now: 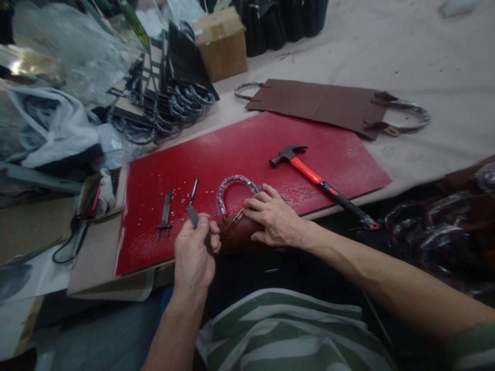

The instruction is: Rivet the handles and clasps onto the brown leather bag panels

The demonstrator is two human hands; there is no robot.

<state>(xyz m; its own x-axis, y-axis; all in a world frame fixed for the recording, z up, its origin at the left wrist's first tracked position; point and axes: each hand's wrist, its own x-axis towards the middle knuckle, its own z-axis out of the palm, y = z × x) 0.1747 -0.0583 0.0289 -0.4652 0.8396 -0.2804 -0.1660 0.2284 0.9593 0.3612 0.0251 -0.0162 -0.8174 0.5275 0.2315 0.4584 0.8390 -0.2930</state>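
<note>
My left hand [195, 250] is closed around a small metal tool [192, 206] whose thin tip points up over the red board [247, 154]. My right hand [273, 216] lies flat, fingers spread, pressing on a brown leather bag piece [235, 234] at the board's near edge. That piece carries a plastic-wrapped curved handle [232, 185] and a small brass buckle [240, 215]. A dark metal punch tool [165, 214] lies on the board to the left, with several tiny rivets scattered round it.
A hammer [317, 178] with an orange and black handle lies on the board's right half. A flat brown bag panel [320, 103] with wrapped handles lies beyond. Stacked dark bag panels [170, 87], a cardboard box [222, 44] and plastic bags crowd the far left.
</note>
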